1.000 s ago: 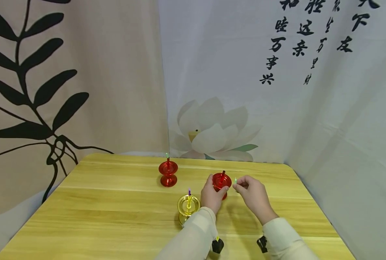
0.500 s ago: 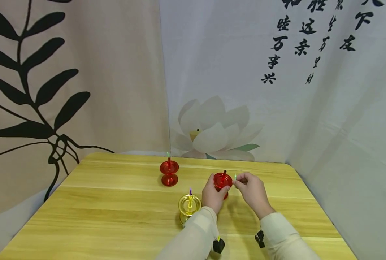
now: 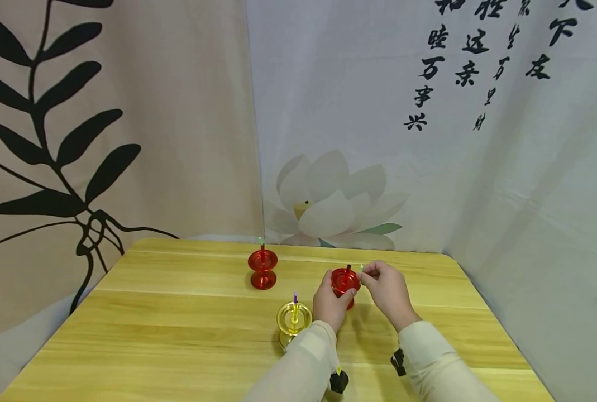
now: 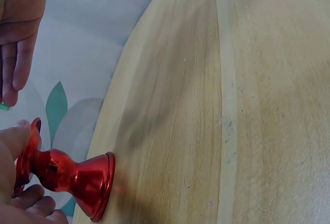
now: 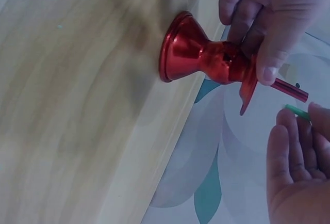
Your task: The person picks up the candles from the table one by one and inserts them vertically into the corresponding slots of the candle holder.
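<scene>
My left hand (image 3: pixel 329 304) grips a shiny red candle holder (image 5: pixel 206 53) by its upper dish, thumb on the rim and fingers round the far side. A thin red tube (image 5: pixel 291 90) stands up from that dish. Between thumb and fingertips, my right hand (image 3: pixel 387 293) pinches a small green candle (image 5: pixel 297 112). The candle is just right of the tube's top, apart from it. In the left wrist view only the tip of the green candle (image 4: pixel 4 106) shows, and the holder's dish is partly hidden by the left hand.
A second red candle holder (image 3: pixel 263 268), with a green candle in its tube, stands at the back. Left of my left wrist is a gold candle holder (image 3: pixel 294 319) with a purple candle. All are on a wooden table (image 3: pixel 177 312) before hanging cloth (image 3: pixel 203 111).
My right hand has moved slightly up and left, bringing the green candle nearer the height of the tube's top. My left hand stays on the red candle holder.
</scene>
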The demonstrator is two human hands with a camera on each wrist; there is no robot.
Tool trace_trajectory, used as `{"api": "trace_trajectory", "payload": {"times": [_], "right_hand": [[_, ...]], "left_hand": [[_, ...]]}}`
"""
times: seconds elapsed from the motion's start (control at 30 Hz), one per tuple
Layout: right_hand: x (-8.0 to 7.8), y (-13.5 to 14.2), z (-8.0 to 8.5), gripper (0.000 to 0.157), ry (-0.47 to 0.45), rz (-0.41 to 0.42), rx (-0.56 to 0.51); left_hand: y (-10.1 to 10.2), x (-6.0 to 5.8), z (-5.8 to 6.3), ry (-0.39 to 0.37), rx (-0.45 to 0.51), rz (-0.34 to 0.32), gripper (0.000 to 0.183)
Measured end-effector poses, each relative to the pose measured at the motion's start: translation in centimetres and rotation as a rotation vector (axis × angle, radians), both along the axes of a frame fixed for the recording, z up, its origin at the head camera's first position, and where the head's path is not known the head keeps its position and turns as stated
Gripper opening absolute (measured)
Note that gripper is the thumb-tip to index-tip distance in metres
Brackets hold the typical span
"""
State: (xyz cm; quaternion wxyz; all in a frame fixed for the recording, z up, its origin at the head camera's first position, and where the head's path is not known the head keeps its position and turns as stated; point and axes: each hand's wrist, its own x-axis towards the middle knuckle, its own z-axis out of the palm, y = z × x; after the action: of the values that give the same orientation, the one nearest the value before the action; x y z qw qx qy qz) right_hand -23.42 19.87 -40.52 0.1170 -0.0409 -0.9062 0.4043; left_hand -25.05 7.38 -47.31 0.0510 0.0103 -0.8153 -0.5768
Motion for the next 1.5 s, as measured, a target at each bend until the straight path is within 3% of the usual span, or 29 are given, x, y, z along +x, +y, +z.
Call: {"api": "trace_trajectory", "payload": {"times": [0.87,1.5], "right_hand": [[-1.5,-1.1,1.5,0.015,0.040,-0.007,0.008],[-2.3,-1.6,1.9,0.014,0.048,0.002,-0.006]], "left_hand": [[-0.1,-0.1,0.3,0.004,-0.027,-0.004,0.073],[-0.2,0.0,0.5,-0.037,-0.032,-0.005,0.074]]}}
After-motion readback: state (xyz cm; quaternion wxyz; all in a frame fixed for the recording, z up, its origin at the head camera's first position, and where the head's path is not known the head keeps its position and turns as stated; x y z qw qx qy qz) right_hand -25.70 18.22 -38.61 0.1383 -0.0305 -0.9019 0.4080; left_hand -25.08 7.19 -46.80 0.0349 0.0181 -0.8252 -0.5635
